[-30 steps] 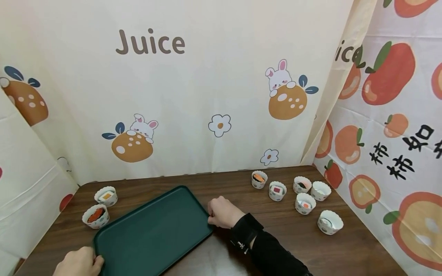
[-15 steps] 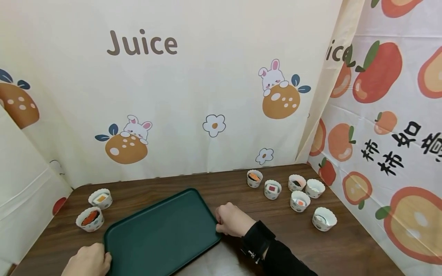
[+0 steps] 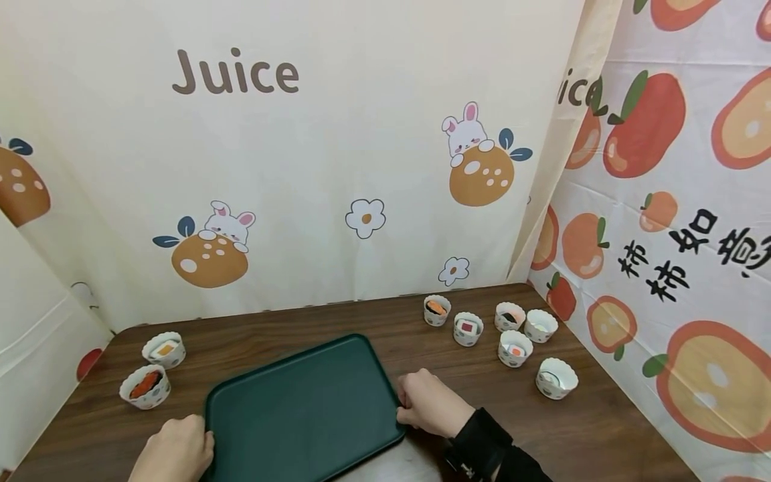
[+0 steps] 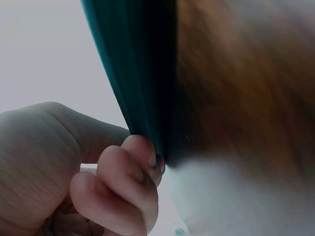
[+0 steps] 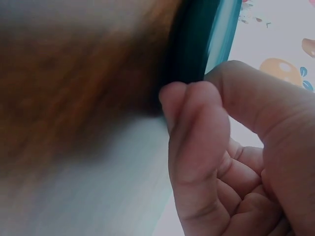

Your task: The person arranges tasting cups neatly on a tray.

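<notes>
A dark green rectangular tray (image 3: pixel 307 402) lies at a slant on the brown wooden table, with nothing on it. My left hand (image 3: pixel 175 448) grips its left edge; in the left wrist view the curled fingers (image 4: pixel 123 182) hold the tray's rim (image 4: pixel 133 83) from beneath. On the opposite short side my right hand (image 3: pixel 430 405) pinches the right edge. The right wrist view shows thumb and curled fingers (image 5: pixel 197 132) on the tray's rim (image 5: pixel 197 44).
Left of the tray stand two scalloped paper-like cups, one with an orange-red sushi piece (image 3: pixel 144 386), one with a yellow-topped piece (image 3: pixel 164 349). Several similar cups, among them a white cup (image 3: pixel 557 378), stand at the right. Printed curtains (image 3: pixel 301 167) border the table.
The tray has shifted rightward in the head view with both hands holding its ends, and it sits less slanted. The head view has also panned slightly, moving the cups left in the picture.
</notes>
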{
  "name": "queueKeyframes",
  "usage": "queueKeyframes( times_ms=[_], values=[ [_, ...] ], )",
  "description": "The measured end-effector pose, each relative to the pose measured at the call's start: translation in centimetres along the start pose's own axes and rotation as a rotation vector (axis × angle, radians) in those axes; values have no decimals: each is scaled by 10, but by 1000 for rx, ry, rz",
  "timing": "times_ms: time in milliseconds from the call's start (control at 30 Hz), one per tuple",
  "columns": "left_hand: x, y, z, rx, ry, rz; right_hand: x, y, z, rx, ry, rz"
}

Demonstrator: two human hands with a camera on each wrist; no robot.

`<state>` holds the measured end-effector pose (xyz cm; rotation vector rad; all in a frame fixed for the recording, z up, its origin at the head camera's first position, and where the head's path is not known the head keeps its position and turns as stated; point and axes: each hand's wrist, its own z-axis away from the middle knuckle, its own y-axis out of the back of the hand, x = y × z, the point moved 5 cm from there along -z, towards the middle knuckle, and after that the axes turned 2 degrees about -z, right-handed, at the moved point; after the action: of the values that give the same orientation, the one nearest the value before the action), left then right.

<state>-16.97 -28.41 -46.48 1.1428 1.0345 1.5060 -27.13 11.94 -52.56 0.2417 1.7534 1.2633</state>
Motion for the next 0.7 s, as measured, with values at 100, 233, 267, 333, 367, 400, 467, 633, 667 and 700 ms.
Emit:
queueKeyframes(
  times_ms=[100,233,267,333,367,400,467,633,667,700],
  values=[
    [8,1,-1,33,-24,6,-5,5,11,7,0,-14],
    [18,0,-3,76,-59,14,-15,17,27,24,10,-52],
    [21,0,-4,90,-70,16,-17,20,31,27,12,-55],
    [27,0,-6,114,-94,19,-20,24,38,29,2,-58],
    [29,0,-7,125,-104,21,-24,28,42,31,-7,-66],
    [31,0,-8,127,-109,24,-28,31,44,31,-15,-70],
    [33,0,-9,121,-111,29,-37,36,49,26,-33,-71],
    [35,-3,-12,74,-99,30,-55,47,58,28,-59,-46],
    [35,-3,-13,69,-100,28,-56,47,59,28,-62,-42],
    [36,-4,-13,68,-102,27,-57,47,61,33,-63,-39]
  ],
)
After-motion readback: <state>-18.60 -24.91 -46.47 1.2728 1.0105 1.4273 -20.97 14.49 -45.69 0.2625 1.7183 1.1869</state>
